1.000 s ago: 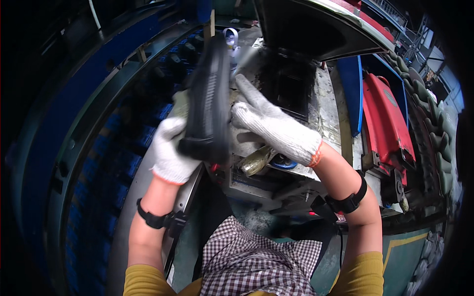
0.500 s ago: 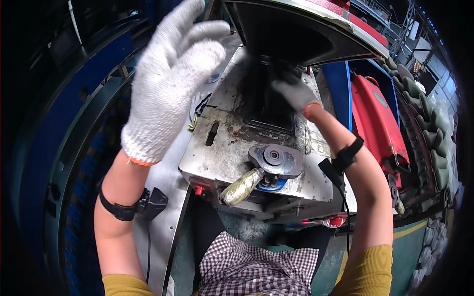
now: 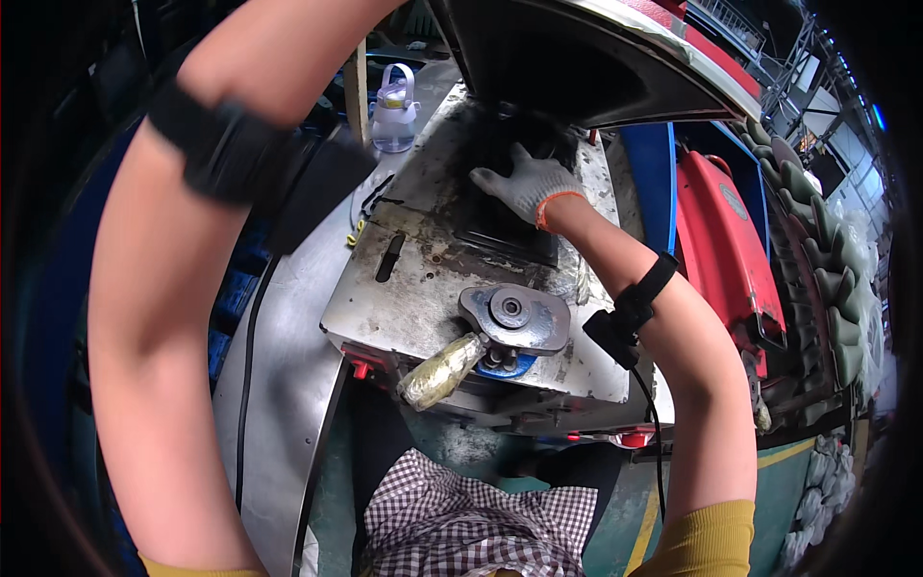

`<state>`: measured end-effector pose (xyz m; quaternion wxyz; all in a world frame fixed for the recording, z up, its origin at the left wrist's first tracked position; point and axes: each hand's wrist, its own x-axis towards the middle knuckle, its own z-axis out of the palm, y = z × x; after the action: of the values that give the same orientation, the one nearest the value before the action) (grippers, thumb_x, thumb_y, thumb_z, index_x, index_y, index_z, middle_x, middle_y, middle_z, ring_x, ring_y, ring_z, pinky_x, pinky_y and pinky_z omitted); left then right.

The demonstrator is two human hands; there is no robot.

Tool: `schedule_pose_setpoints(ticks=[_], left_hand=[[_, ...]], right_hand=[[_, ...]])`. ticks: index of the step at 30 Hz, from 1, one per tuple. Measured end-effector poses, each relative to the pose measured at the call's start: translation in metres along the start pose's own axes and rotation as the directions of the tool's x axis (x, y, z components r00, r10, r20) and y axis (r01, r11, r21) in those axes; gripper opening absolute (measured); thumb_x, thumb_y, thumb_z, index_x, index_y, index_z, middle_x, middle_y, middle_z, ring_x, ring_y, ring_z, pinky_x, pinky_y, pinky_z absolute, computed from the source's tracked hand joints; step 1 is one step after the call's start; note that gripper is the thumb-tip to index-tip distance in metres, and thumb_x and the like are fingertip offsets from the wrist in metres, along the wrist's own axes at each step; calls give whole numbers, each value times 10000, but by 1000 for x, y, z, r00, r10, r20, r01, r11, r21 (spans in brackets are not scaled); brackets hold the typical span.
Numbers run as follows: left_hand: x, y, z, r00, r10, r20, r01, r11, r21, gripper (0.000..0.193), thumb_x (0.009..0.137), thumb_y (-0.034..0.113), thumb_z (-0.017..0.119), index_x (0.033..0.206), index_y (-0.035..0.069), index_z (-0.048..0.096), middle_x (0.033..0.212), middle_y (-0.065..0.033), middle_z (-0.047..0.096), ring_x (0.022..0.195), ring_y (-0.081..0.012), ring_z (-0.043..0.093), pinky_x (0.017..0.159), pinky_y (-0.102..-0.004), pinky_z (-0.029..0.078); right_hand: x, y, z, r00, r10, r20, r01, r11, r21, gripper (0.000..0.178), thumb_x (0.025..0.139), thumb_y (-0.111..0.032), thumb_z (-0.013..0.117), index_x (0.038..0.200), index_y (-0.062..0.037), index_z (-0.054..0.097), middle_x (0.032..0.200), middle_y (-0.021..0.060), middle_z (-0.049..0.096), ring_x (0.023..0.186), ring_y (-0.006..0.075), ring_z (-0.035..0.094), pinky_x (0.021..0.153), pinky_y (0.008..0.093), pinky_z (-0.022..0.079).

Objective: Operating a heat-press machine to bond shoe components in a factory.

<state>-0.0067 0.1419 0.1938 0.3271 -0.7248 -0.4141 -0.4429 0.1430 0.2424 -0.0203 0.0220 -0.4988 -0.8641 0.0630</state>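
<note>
On the scuffed white metal worktop (image 3: 413, 300), beyond a grey steel clamp (image 3: 524, 320), I see the black rectangular plate (image 3: 505, 223), long axis running away, short edge nearest. Above it, the white-gloved right hand (image 3: 527, 185) is spread; the left hand is out of view, state untellable. Behind, the black-faced lid (image 3: 538, 72) stands raised: opening seems done, handling unfinished.

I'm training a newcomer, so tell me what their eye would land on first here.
The white-gloved right hand, spread over the black plate, would probably draw the eye first. Next might come the wrapped handle below, near the middle, then the red cover at right.
</note>
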Motion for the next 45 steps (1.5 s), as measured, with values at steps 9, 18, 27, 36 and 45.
schedule_pose_setpoints(ticks=[9, 18, 27, 36, 45], left_hand=[[48, 8, 19, 884, -73, 463, 74, 997, 15, 424, 945, 294, 669, 1323, 106, 698, 1205, -173, 736, 1088, -331, 700, 977, -431, 544], [-31, 74, 16, 578, -186, 794, 481, 864, -148, 420, 1007, 506, 669, 895, 115, 776, 666, -19, 688, 590, -114, 636, 596, -334, 525], [-132, 108, 40, 339, -193, 921, 428, 903, 32, 478, 966, 587, 627, 981, 136, 784, 820, -73, 757, 802, -231, 732, 803, -372, 538], [-138, 114, 41, 384, -261, 886, 373, 921, 110, 487, 964, 574, 597, 1090, 141, 783, 919, -140, 779, 904, -337, 754, 850, -440, 561], [-140, 118, 44, 396, -280, 874, 375, 919, 125, 505, 949, 585, 606, 1095, 134, 782, 1042, -148, 775, 994, -352, 734, 878, -451, 547]], right_hand=[[-121, 46, -16, 895, -145, -423, 319, 870, 377, 530, 1014, -399, 635, 1367, -5, 668, 1298, 250, 699, 1232, 413, 667, 1068, 429, 515], [-285, 31, 93, 938, -303, -168, 253, 265, 930, 207, 1054, -156, 668, 1177, -1, 727, 1082, 93, 721, 906, 144, 677, 804, 281, 550], [-249, -38, 138, 739, -674, -8, -571, -633, 522, 592, 1068, -367, 630, 1522, -27, 461, 1460, 149, 579, 1331, 320, 593, 1031, 428, 540], [-247, -50, 132, 706, -673, -222, -661, -738, 136, 410, 1006, -284, 651, 1315, -20, 599, 1227, 156, 642, 1292, 399, 574, 1211, 615, 410], [-282, 81, 79, 890, -445, 95, -391, -640, 662, 576, 1055, -426, 617, 1506, -87, 504, 930, 25, 591, 798, 163, 553, 715, 340, 489]])
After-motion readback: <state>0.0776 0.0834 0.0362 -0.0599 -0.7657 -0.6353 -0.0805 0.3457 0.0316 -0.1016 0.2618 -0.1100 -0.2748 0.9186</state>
